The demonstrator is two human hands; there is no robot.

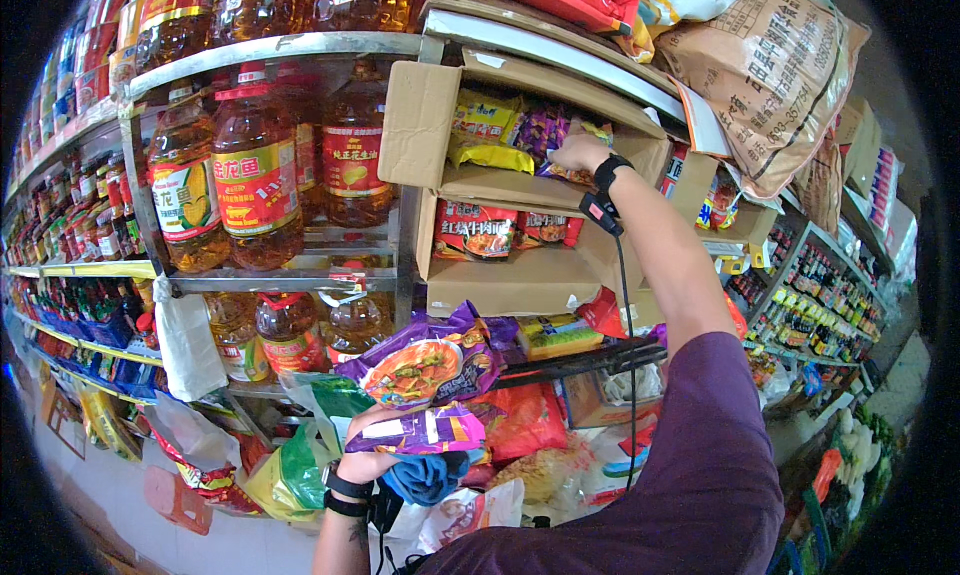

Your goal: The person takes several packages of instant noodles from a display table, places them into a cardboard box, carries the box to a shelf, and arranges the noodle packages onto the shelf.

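Observation:
My left hand point(367, 428) grips purple instant noodle packets. A packet with a noodle bowl picture point(424, 368) leans upward, and a packet seen from its back point(420, 431) lies just below it. Beneath them is a bunched blue cloth point(426, 476); whether the hand also holds it is unclear. My right hand point(581, 153) reaches into an upper open cardboard box point(551, 192), its fingers against a purple packet point(564, 173). Those fingertips are hidden. Inside that box, more purple packets point(538, 133) stand beside yellow noodle packets point(484, 128).
A lower cardboard box point(517, 286) contains red noodle packets point(474, 230). Cooking oil bottles point(255, 170) fill the metal shelves at left. A large brown sack point(757, 79) rests at upper right. Bagged goods point(525, 421) crowd the area below. A black cable point(631, 372) hangs from my right wrist.

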